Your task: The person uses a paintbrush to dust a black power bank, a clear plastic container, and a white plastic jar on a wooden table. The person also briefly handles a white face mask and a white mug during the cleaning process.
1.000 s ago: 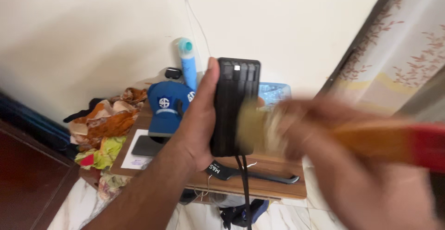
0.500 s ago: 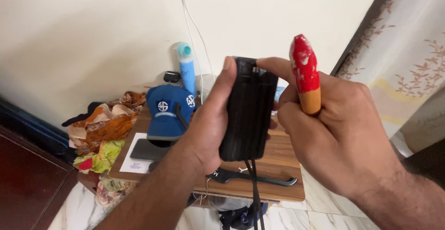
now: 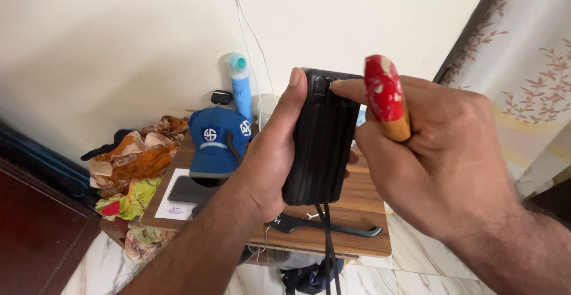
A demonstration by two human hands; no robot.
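Note:
My left hand grips a black ribbed power bank upright over a small wooden table. A black cord hangs down from its lower end. My right hand is closed around a brush handle with a red, paint-flecked tip that sticks up between the fingers. The right index finger rests on the power bank's top edge. The brush's bristle end is hidden behind my hand.
On the table lie a blue cap, a dark phone on a white paper and a black knife-like tool. A blue spray can stands by the wall. Crumpled colourful cloth lies left. A flowered curtain hangs right.
My right hand stopped sweeping the brush over the power bank, turned the handle upright and set its index finger on the power bank's top. The left hand kept its hold.

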